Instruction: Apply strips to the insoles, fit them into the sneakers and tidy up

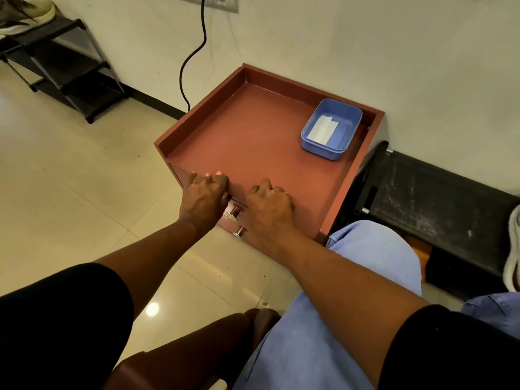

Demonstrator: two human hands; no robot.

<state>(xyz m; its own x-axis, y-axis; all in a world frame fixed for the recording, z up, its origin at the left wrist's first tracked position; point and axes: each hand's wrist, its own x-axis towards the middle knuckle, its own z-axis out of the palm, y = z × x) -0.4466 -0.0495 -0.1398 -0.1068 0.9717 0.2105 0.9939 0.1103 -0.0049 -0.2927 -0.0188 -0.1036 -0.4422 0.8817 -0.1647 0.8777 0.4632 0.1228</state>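
Where the reddish-brown wooden cabinet [261,142] meets the cream wall, the scene reads as follows.

Cabinet: low and square, its top ringed by a raised lip on the left, back and right edges, open along the near edge.
Left hand [204,197]: curled over the near edge of the cabinet top, towards the near left corner, fingers [209,175] bent together and gripping that edge.
Right hand [271,205]: just beside the left, fingers folded and clamped over the same near edge.
Round metal drawer knobs [235,213]: two on the cabinet front, showing between and below the hands; neither hand touches them.
Blue rectangular plastic tub [332,129]: upright near the back right corner of the cabinet top, well apart from both hands.
White strips [323,129]: lying flat inside the tub.
Sneakers: a pale-soled sneaker [28,12] on the black metal shoe rack [64,66] at far left; a white sole [513,249] on the dark bench [436,198] at right.
Black cable [194,57]: hanging down the wall behind the cabinet.
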